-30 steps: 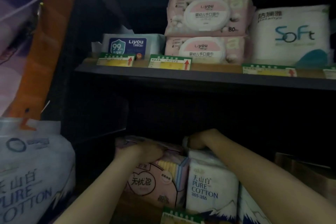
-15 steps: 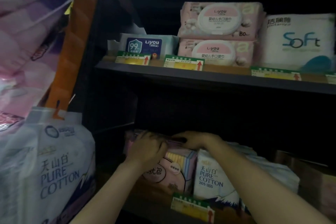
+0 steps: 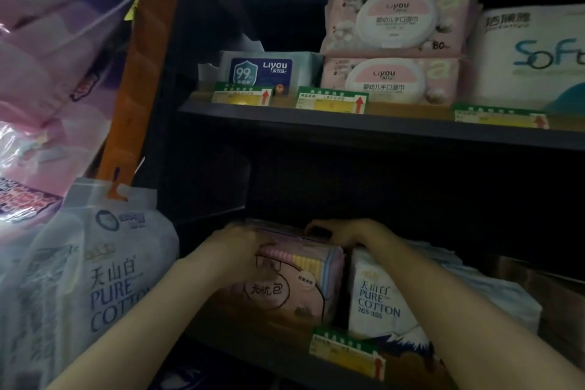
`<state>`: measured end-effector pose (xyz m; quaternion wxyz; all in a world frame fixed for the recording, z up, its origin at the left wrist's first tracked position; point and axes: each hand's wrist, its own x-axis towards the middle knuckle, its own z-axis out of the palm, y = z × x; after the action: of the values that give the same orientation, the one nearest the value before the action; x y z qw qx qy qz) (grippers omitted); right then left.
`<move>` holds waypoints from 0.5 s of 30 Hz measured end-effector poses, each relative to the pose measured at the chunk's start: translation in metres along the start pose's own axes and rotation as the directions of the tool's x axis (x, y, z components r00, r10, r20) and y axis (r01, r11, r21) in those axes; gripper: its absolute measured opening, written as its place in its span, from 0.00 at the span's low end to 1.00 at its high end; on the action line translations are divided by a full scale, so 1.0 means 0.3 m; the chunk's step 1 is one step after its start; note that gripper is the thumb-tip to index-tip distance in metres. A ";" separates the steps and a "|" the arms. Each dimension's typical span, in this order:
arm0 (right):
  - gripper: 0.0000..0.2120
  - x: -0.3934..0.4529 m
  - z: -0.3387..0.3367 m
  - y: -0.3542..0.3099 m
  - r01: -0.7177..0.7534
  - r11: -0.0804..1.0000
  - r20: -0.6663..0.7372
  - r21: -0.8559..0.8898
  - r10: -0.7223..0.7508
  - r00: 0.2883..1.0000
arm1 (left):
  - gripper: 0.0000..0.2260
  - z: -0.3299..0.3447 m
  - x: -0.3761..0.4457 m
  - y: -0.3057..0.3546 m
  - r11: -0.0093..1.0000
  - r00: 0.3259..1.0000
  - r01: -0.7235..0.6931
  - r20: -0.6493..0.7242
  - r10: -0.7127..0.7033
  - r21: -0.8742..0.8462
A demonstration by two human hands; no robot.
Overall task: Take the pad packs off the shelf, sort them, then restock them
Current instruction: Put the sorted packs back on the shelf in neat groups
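A pink pad pack [image 3: 285, 288] with a pastel striped top stands on the lower shelf [image 3: 262, 358]. My left hand [image 3: 234, 247] grips its upper left corner, fingers curled over the front. My right hand [image 3: 345, 231] holds its top right edge from behind. Right beside it stands a white "Pure Cotton" pad pack [image 3: 376, 298], under my right forearm. More white packs [image 3: 474, 288] lie further right, partly hidden by my arm.
The upper shelf [image 3: 348, 123] carries a blue wipes pack [image 3: 262, 73], two stacked pink wipes packs [image 3: 399, 47] and a white "Soft" tissue pack [image 3: 531, 57]. A large "Pure Cotton" bag [image 3: 95, 279] hangs at left below pink bags [image 3: 47, 57]. Price tags [image 3: 345, 355] line the shelf edges.
My right hand has come off the white pack and onto the pink pack's top. My left hand has slid to the pink pack's upper left corner. The view has shifted left.
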<state>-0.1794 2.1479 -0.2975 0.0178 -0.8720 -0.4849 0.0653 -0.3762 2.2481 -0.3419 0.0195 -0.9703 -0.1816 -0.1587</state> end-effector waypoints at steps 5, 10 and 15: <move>0.29 0.018 0.005 0.010 0.027 0.998 -0.046 0.059 -0.024 0.999 | 0.24 -0.056 0.041 -0.080 0.970 0.968 0.164 0.161 -0.194 0.181; 0.27 -0.007 0.009 0.048 0.025 0.996 -0.142 0.089 -0.012 0.990 | 0.23 -0.048 0.075 -0.095 0.943 0.951 0.245 0.134 -0.279 0.226; 0.23 -0.020 0.012 0.061 -0.001 0.998 -0.165 0.055 0.010 0.986 | 0.25 0.002 0.032 -0.116 0.971 0.980 0.184 0.049 -0.194 0.151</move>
<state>-0.1674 2.1331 -0.3022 0.0815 -0.8749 -0.4774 0.0062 -0.3798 2.2840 -0.3402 0.0696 -0.9490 -0.2849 -0.1154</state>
